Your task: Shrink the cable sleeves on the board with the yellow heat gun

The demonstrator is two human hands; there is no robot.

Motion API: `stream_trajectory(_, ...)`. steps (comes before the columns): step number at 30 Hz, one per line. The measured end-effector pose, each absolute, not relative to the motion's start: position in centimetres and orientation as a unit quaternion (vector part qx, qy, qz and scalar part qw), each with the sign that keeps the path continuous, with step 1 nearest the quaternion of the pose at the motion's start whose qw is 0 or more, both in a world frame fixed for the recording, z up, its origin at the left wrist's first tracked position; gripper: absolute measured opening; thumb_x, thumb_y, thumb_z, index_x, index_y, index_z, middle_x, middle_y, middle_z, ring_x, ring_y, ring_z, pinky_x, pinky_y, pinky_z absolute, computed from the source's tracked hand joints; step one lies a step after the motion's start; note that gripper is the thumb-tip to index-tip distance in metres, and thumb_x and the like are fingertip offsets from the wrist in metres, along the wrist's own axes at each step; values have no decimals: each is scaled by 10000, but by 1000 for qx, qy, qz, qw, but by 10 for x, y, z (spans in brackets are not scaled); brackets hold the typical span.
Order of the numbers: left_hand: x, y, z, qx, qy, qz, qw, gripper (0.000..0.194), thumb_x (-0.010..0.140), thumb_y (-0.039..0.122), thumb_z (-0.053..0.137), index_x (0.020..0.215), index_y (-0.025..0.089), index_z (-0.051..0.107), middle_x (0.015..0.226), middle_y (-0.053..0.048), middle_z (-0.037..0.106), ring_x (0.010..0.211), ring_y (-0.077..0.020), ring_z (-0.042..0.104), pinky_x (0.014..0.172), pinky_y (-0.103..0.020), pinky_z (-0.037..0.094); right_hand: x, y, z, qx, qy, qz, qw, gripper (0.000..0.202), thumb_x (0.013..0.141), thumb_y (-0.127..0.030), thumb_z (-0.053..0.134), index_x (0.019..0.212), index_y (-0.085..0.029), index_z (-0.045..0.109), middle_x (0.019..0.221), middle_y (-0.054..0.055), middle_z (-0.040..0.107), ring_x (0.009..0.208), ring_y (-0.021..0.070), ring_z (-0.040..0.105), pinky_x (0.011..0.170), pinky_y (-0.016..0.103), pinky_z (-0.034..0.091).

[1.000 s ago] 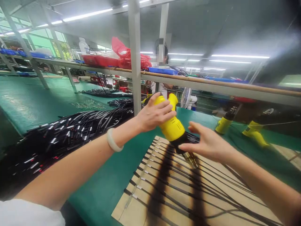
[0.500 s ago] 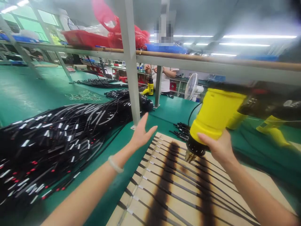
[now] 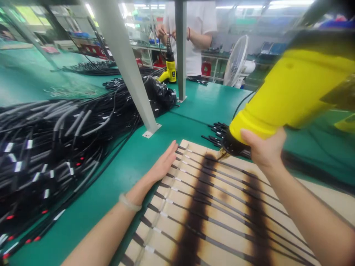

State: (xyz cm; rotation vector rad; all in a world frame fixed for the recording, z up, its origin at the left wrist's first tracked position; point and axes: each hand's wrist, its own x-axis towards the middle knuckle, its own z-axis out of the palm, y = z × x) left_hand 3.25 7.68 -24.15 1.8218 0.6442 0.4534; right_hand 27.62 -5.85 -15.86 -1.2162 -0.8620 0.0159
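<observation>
My right hand (image 3: pixel 266 149) is wrapped around the lower barrel of a yellow and black heat gun (image 3: pixel 285 92). Its metal nozzle (image 3: pixel 222 153) points down and left, close over the far end of a wooden board (image 3: pixel 318 188). Several thin black cables (image 3: pixel 222 224) with grey sleeves and white labels lie side by side across this board. Along its left side, a clear strip (image 3: pixel 161 207) crosses the cable ends. My left hand (image 3: pixel 163 164), fingers stretched out, rests by the board's far left edge at the cable ends. It holds nothing that I can see.
A big heap of black cables (image 3: pixel 61 136) covers the green table's left side. Metal posts (image 3: pixel 138 88) rise from the tabletop. Short black cables (image 3: pixel 217 133) lie beyond the board. Opposite, a person (image 3: pixel 194 40) works near another heat gun (image 3: pixel 171 70) and a white fan (image 3: pixel 237 61).
My left hand has lowered to the board's left edge, its fingers drawn together. The heat gun has tilted, its nozzle now nearer the board's far end. The view has tipped down.
</observation>
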Motion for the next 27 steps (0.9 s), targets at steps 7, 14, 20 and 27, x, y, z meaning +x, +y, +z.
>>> stream_trajectory(7,33,77,-243,783,263,170,538,784,831,626,294,1424,164,72,1449,-64,194,1350,-204,148,1128,-348,65,279,-47,-167,-562,-395,10,726,598,497,-434,763,971,-142,544,956,72,609,844,197,609,794,354,516)
stream_trajectory(14,32,79,-244,782,268,170,537,778,833,619,301,1425,170,71,1443,-54,217,1349,-201,152,1129,-342,55,274,-45,-163,-584,-407,-1,702,633,493,-489,746,984,-156,525,988,76,591,899,214,594,827,374,499)
stream_trajectory(20,31,77,-245,778,271,175,539,767,834,618,301,1424,175,89,1439,-50,232,1347,-197,163,1129,-337,57,272,-45,-164,-590,-406,-2,698,645,485,-483,753,992,-162,515,985,74,597,883,215,599,818,375,504)
stream_trajectory(27,32,77,-245,774,270,176,545,767,837,616,298,1424,169,87,1442,-50,224,1347,-203,163,1129,-346,66,269,-48,-161,-595,-406,-3,694,612,487,-447,762,972,-153,532,976,77,607,872,216,604,826,380,500)
